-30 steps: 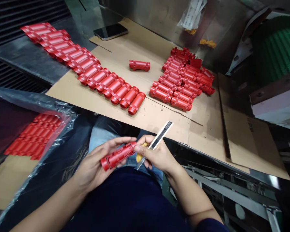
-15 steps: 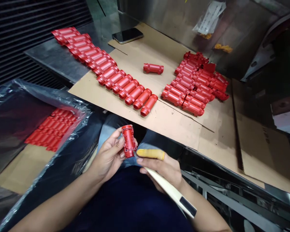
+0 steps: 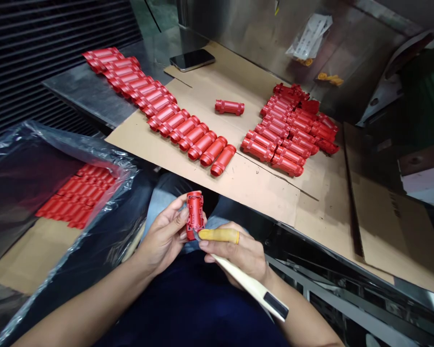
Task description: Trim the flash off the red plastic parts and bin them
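My left hand (image 3: 164, 235) grips a red ribbed plastic cylinder (image 3: 195, 215), held upright over my lap. My right hand (image 3: 238, 250) is closed on a cream-handled utility knife (image 3: 251, 286); its blade tip meets the lower end of the cylinder. A yellow rubber cot covers my right index finger (image 3: 219, 235), which lies along the blade. On the cardboard sheet (image 3: 238, 178) ahead, a slanted row of red cylinders (image 3: 173, 123) runs from far left to centre, a stacked pile of red cylinders (image 3: 289, 130) sits at right, and a single cylinder (image 3: 229, 107) lies between them.
A plastic-lined box (image 3: 58, 193) at my left holds several more red cylinders (image 3: 77, 195). A phone (image 3: 191, 60) lies at the far edge of the cardboard. A clear bag (image 3: 309, 36) leans on the metal wall behind. A flattened carton (image 3: 386, 226) lies at right.
The cylinder has been turned from lying sideways to upright in my left hand. The knife has flipped, its handle now pointing back towards my body and its blade at the cylinder's lower end.
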`<state>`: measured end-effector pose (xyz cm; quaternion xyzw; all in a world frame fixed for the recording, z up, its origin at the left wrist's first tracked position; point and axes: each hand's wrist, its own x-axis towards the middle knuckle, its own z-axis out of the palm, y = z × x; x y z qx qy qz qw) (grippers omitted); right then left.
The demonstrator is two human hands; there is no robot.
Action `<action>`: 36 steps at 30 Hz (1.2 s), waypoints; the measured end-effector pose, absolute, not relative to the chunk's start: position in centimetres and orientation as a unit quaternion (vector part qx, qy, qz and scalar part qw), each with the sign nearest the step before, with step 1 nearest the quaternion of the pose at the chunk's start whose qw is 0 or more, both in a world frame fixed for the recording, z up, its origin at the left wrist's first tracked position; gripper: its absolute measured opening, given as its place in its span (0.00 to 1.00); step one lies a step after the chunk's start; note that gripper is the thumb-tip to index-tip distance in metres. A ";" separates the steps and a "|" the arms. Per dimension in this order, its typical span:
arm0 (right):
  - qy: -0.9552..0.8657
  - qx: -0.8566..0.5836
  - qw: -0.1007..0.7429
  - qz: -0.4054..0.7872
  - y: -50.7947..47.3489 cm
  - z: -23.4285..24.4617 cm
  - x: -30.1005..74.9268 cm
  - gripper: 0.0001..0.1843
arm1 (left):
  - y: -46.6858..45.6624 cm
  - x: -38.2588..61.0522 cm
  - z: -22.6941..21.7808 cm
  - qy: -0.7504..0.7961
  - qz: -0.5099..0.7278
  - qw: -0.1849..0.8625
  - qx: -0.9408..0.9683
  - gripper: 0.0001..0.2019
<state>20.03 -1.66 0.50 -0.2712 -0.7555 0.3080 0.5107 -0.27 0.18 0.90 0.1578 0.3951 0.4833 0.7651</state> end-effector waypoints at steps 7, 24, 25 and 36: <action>-0.742 -0.270 0.525 0.319 -1.5 1.1 19.8 0.24 | -0.1 -0.4 0.5 0.397 0.476 0.766 0.168 0.25; -0.725 -0.282 0.524 0.346 -1.8 0.7 19.7 0.16 | -0.1 -0.2 0.4 0.400 0.482 0.759 0.180 0.27; -0.726 -0.284 0.524 0.343 -1.8 0.7 19.7 0.15 | -0.1 -0.3 0.4 0.401 0.481 0.759 0.180 0.28; -0.744 -0.289 0.504 0.329 -1.8 0.9 20.0 0.12 | -0.1 -0.3 0.3 0.429 0.475 0.745 0.187 0.28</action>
